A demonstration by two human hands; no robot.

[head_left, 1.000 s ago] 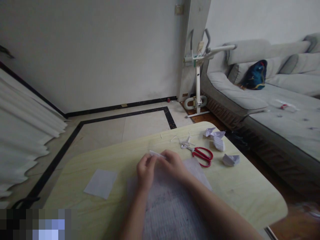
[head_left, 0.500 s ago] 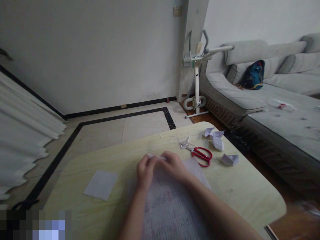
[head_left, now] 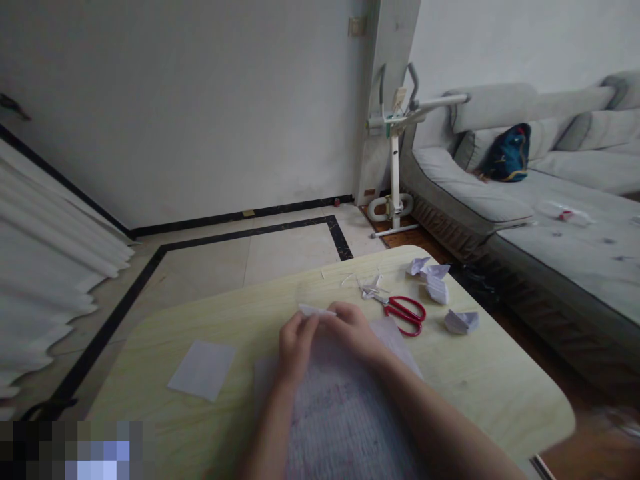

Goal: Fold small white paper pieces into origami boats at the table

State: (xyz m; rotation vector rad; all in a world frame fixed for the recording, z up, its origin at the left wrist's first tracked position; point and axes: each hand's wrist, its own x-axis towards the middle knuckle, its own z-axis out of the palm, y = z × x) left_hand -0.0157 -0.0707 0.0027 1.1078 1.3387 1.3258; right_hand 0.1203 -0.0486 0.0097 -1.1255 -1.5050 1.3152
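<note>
Between both hands is a small folded piece of white paper [head_left: 316, 311], whose upper edge shows above the fingertips. My left hand [head_left: 296, 340] pinches its left side, and my right hand [head_left: 353, 331] closes on its right side. Most of the piece is hidden by the fingers. Under my hands and forearms lies a large written sheet of paper [head_left: 345, 413]. Red-handled scissors [head_left: 406, 313] rest beyond my right hand, their blades by white paper scraps [head_left: 373, 285]. A square white sheet [head_left: 203, 370] lies flat to the left.
Several folded paper shapes [head_left: 461, 321] sit along the right side of the wooden table [head_left: 500, 393]. Past its right edge stands a grey sofa [head_left: 575, 260] with a blue backpack [head_left: 511, 153]. A white exercise machine [head_left: 395, 167] is by the wall.
Both hands have shifted slightly to the right with the folded paper, and more of its upper edge shows now. The scissors and other papers stay in place.
</note>
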